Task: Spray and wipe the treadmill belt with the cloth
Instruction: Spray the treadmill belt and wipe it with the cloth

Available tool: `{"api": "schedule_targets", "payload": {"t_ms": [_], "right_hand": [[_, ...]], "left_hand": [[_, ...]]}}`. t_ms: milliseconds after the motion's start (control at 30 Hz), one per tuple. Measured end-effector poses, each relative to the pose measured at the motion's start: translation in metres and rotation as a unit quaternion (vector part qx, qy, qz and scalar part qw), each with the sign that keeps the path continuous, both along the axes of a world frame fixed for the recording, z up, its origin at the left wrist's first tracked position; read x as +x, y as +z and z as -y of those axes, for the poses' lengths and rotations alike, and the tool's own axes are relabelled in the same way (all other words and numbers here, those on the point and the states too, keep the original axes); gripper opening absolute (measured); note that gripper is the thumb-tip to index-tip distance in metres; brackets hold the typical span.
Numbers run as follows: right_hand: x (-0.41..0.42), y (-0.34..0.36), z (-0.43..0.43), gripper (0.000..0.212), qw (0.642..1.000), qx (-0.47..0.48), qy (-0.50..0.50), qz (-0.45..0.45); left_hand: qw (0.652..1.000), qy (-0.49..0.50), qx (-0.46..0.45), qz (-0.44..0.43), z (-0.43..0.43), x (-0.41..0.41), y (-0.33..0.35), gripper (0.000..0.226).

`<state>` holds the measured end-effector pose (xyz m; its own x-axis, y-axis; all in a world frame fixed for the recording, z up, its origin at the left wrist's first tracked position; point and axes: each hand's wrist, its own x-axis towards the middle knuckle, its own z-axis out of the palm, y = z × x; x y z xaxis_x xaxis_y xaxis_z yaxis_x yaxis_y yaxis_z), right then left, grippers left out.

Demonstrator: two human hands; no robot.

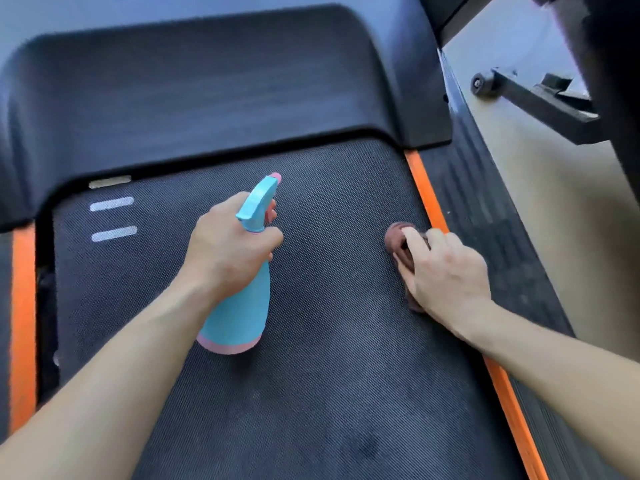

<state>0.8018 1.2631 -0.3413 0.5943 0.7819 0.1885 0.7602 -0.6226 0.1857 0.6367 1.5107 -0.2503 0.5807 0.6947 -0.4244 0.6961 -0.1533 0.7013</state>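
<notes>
With the left hand (232,244) curled round the bottle (242,306) over the belt (311,393) and the right hand (446,275) clutching the bunched cloth (398,240) near the belt's right edge, wiping well likely needed even, overlapping strokes.

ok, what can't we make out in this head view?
Head view only:
- Crumpled brown cloth: mostly under the right hand; size hidden.
- Blue plastic spray bottle: left hand wraps its neck; spraying or not unclear.
- Black textured treadmill belt: cut off by the bottom edge; wetness indiscernible.
- Dark shape, top right corner: blurred, cropped.
</notes>
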Motion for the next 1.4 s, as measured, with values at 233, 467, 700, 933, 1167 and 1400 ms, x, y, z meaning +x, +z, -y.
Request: {"api": "schedule_targets", "payload": {"t_ms": [233, 467, 700, 933, 1167, 1400], "right_hand": [[0.058, 0.014, -0.088, 0.027, 0.997, -0.012, -0.08, -0.007], [-0.001, 0.029, -0.008, 0.032, 0.993, -0.071, -0.081, -0.037], [0.042, 0.017, -0.079, 0.031, 0.991, -0.025, -0.119, -0.048], [-0.01, 0.01, -0.017, 0.036, 0.998, 0.005, -0.059, -0.028], [-0.016, -0.007, 0.017, 0.028, 0.992, 0.015, 0.123, -0.018], [-0.026, -0.009, -0.035, 0.036, 0.995, 0.069, -0.04, -0.06]], "left_hand": [[1.0, -0.029, 0.003, -0.01, 0.006, 0.001, 0.004, 0.039], [0.997, -0.066, -0.017, -0.021, 0.024, -0.014, 0.008, 0.037], [0.996, -0.07, -0.058, 0.002, 0.022, -0.014, -0.001, 0.022], [0.994, -0.062, -0.087, 0.032, 0.027, 0.002, 0.006, 0.025], [0.986, -0.128, -0.107, -0.002, 0.045, 0.006, 0.007, 0.022], [0.986, -0.131, -0.102, 0.006, 0.048, 0.004, 0.007, 0.033]]}}
